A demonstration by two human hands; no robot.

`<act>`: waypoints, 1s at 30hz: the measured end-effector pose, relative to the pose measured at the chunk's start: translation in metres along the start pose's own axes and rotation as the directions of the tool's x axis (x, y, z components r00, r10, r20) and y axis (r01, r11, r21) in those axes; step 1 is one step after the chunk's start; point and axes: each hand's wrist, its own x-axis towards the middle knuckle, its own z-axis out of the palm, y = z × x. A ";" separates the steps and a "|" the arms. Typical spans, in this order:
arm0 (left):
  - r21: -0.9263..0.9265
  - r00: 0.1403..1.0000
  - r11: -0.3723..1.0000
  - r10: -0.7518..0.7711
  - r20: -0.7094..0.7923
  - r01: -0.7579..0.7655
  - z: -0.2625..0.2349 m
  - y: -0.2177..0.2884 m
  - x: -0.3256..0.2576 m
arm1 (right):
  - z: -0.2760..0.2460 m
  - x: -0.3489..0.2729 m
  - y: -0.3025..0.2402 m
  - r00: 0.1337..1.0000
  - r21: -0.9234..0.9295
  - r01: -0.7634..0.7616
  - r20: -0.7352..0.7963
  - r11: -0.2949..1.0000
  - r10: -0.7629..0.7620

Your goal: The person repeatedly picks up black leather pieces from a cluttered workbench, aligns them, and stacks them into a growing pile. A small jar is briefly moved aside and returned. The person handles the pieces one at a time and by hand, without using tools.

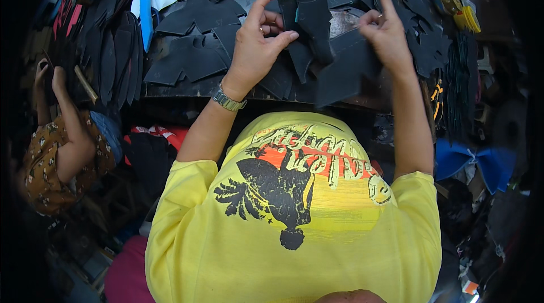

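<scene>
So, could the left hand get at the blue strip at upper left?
Probably yes: from the left hand to the lower end of the blue strip, the way looks free over black pieces.

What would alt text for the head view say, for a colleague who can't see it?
Over scattered black cut pieces, a person's left hand is at an upraised black piece, and the right hand is at a motion-blurred dark sheet; their grips are unclear. The person wears a yellow T-shirt; a co-worker in a patterned brown top is at far left.
</scene>
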 end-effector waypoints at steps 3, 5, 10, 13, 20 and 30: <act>-0.072 0.998 0.996 -0.055 -0.006 0.055 -0.004 -0.001 0.001 | -0.020 0.013 -0.006 0.995 -0.062 0.067 0.082 0.996 -0.062; -0.091 0.999 0.996 -0.019 -0.047 0.014 -0.002 0.000 0.000 | -0.013 0.010 -0.002 0.993 -0.116 0.056 0.110 0.992 -0.044; -0.139 0.990 0.981 0.124 -0.064 -0.132 0.008 -0.001 0.004 | 0.034 0.004 0.009 0.994 -0.103 0.063 0.099 0.993 -0.053; -0.097 0.989 0.985 0.133 -0.071 -0.140 0.002 -0.003 0.004 | 0.030 0.008 0.003 0.987 0.010 -0.043 0.155 0.999 0.041; -0.258 0.994 0.966 -0.006 -0.107 -0.022 -0.008 -0.009 0.004 | -0.002 0.022 -0.003 0.978 -0.005 -0.055 0.203 0.998 0.055; -0.242 0.990 0.967 -0.104 -0.092 0.079 -0.024 -0.013 0.000 | -0.008 0.029 -0.022 0.970 -0.325 0.236 0.138 0.916 -0.201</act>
